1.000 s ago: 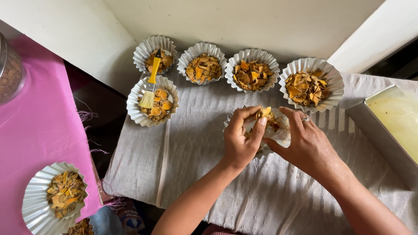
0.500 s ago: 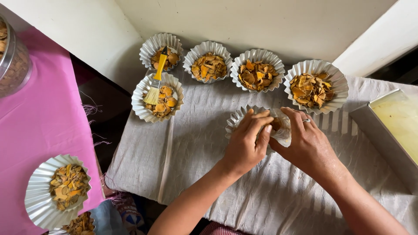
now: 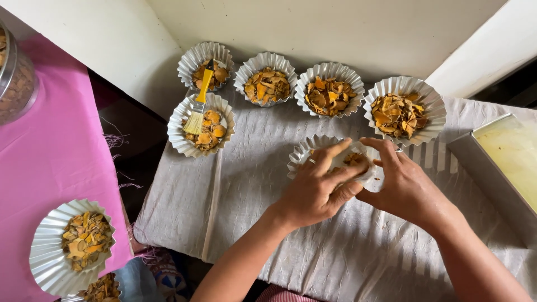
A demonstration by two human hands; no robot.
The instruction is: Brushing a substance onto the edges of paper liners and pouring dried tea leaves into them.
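Head view: hands (image 3: pixel 358 184) around foil cup (image 3: pixel 306 152)

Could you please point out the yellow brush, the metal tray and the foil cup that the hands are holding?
yellow brush (image 3: pixel 199 103), head view, on its handle.
metal tray (image 3: pixel 485 179), head view, on its near wall.
foil cup (image 3: pixel 302 154), head view, on its left rim.

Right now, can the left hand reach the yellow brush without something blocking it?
Probably yes. The left hand rests on a foil cup; only bare grey cloth lies between it and the yellow brush.
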